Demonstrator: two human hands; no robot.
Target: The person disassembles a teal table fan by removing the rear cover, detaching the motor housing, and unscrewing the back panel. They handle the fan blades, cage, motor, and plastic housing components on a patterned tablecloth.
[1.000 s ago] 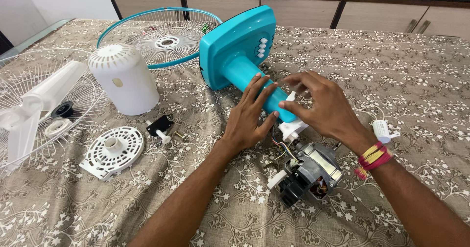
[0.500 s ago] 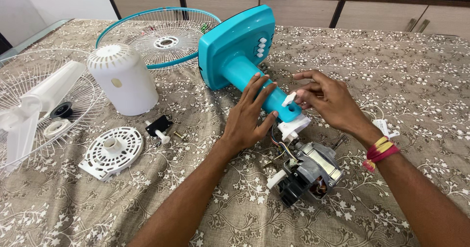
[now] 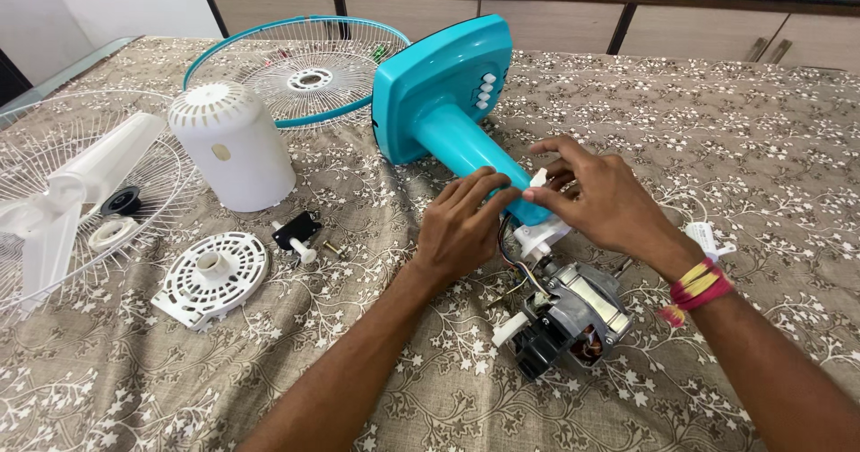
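Note:
A teal fan stand (image 3: pixel 448 111) lies on its side on the patterned tablecloth, its square base tipped up and its neck pointing toward me. My left hand (image 3: pixel 461 228) grips the lower end of the neck. My right hand (image 3: pixel 596 203) pinches a small white knob (image 3: pixel 538 179) at the neck's tip, just above the white joint piece (image 3: pixel 542 235). Coloured wires run from the joint down to the bare fan motor (image 3: pixel 569 316), which rests on the cloth near me.
A white motor cover (image 3: pixel 235 154), a white slotted disc (image 3: pixel 212 277), a black and white small part (image 3: pixel 296 232) and a screw lie at the left. Two wire fan guards (image 3: pixel 300 67), white blades (image 3: pixel 76 188) and a white capacitor (image 3: pixel 703 239) surround them. A dark cabinet stands behind.
My left hand slid down the teal neck toward its tip. My right hand came back in and closed its fingers on the white knob.

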